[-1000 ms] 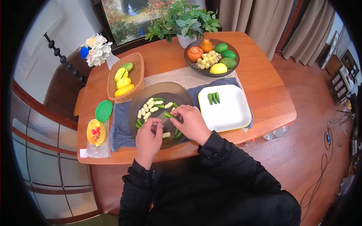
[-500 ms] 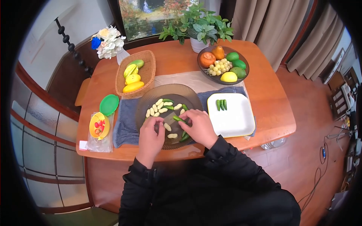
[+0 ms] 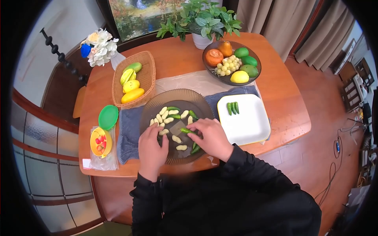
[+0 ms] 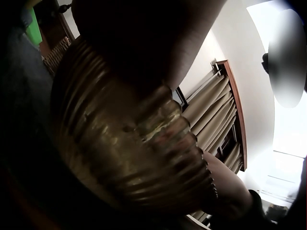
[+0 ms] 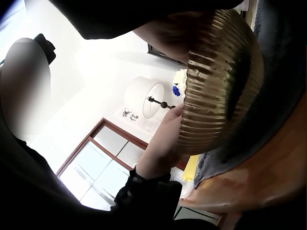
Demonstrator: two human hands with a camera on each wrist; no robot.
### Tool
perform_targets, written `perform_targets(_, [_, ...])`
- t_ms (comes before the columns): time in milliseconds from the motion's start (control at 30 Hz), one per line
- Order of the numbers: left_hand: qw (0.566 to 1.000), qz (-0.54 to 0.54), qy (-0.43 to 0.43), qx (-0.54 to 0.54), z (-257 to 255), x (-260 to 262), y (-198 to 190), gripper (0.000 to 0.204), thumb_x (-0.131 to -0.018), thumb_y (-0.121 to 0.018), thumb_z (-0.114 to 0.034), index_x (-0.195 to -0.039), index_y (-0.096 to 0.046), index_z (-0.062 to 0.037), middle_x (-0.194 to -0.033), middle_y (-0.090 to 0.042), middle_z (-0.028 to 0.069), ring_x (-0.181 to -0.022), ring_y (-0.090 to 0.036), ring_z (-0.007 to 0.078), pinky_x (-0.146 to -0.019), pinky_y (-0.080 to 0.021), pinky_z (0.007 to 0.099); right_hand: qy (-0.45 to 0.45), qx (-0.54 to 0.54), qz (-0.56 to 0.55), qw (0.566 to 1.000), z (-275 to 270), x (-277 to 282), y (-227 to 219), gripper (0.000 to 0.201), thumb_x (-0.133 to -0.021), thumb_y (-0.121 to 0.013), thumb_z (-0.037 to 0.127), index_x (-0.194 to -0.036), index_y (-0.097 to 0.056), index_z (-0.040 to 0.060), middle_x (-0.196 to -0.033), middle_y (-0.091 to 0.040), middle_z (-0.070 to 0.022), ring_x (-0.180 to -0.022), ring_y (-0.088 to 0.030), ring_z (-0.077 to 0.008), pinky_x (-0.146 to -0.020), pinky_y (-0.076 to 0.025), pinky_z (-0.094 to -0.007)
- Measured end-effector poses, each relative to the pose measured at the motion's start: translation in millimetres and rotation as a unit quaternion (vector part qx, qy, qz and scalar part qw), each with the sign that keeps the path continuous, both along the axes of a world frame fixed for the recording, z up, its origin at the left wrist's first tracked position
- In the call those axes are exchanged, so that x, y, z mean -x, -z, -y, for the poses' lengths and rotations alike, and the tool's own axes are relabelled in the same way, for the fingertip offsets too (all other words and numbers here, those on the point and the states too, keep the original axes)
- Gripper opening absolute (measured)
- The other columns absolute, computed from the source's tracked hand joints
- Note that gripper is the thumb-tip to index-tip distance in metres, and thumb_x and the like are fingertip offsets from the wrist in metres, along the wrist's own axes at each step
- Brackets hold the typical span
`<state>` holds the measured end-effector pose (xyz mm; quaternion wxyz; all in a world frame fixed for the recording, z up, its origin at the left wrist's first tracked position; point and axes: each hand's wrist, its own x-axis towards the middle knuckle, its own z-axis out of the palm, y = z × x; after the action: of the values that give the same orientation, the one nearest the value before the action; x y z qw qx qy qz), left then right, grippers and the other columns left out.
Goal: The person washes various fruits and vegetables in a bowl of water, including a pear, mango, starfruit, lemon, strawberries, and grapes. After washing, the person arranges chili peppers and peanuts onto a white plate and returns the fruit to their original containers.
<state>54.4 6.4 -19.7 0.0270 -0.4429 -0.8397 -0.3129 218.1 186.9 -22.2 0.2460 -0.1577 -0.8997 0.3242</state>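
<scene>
In the head view a brown ribbed glass bowl (image 3: 177, 94) holds pale peanuts (image 3: 176, 139) and green peppers (image 3: 175, 116). My right hand (image 3: 212, 137) pinches one green pepper (image 3: 186, 130) between thumb and fingertips, over the bowl's middle. My left hand (image 3: 152, 151) is over the bowl's left side, fingers relaxed and close to a few peanuts; whether it touches one is unclear. To the right, a white square dish (image 3: 248, 124) carries several green peppers (image 3: 233, 108) near its upper left corner. The ribbed wall of the bowl fills much of both wrist views.
A wicker basket (image 3: 147, 70) of yellow and green produce stands at the back left, a dark fruit bowl (image 3: 220, 80) at the back right. On the left lie a green lid (image 3: 108, 117) and a yellow cup (image 3: 93, 146) with red pieces. A potted plant (image 3: 202, 41) stands behind.
A peanut near my left fingertips lies in the bowl's middle, and my left hand has moved left from it. My right hand still pinches the pepper. The head view has shifted.
</scene>
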Motion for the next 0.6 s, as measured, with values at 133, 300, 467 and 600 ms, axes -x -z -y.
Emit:
perform_targets(133, [1.0,0.006,0.002,0.009,0,-1,-6,0.027,-0.095,-0.074,-0.014,-0.119,-0.074,-0.0017,-0.134,-0.074,0.0204,-0.125,-0.069,0.0407,-0.111,-0.05,0.0504,-0.001,-0.004,0.014,1.0,0,0,-5,0.019,-0.095,-0.083,0.02,-0.112,-0.08,0.0121,-0.091,-0.072,-0.0022,-0.084,-0.069,-0.0248,-0.079,-0.046,-0.0408])
perform_targets(300, [1.0,0.014,0.01,0.011,0,0,-5,0.025,-0.095,-0.074,-0.014,-0.119,-0.075,-0.0046,-0.136,-0.075,0.0167,-0.124,-0.069,0.0387,-0.112,-0.048,0.0485,-0.004,0.02,0.013,1.0,-4,-1,-7,0.019,-0.095,-0.082,0.019,-0.111,-0.08,0.0092,-0.095,-0.074,-0.007,-0.092,-0.07,-0.0297,-0.082,-0.05,-0.0429])
perform_targets(467, [1.0,0.023,0.018,0.005,1,-1,-6,0.023,-0.095,-0.074,-0.013,-0.117,-0.075,-0.0059,-0.135,-0.076,0.0149,-0.124,-0.07,0.0374,-0.111,-0.048,0.0468,0.035,0.253,0.005,0.967,-28,-21,-33,0.024,-0.101,-0.078,0.013,-0.12,-0.076,-0.0013,-0.104,-0.077,-0.0164,-0.087,-0.076,-0.0245,-0.078,-0.06,-0.0364])
perform_targets(600, [0.999,0.028,0.026,-0.006,1,0,-5,0.022,-0.094,-0.073,-0.012,-0.115,-0.074,-0.0055,-0.132,-0.077,0.0139,-0.122,-0.071,0.0368,-0.11,-0.048,0.0463,0.163,0.174,-0.043,0.97,-75,-50,-26,0.023,-0.1,-0.079,0.012,-0.117,-0.078,-0.0025,-0.098,-0.082,-0.0124,-0.087,-0.077,-0.0186,-0.08,-0.059,-0.0323])
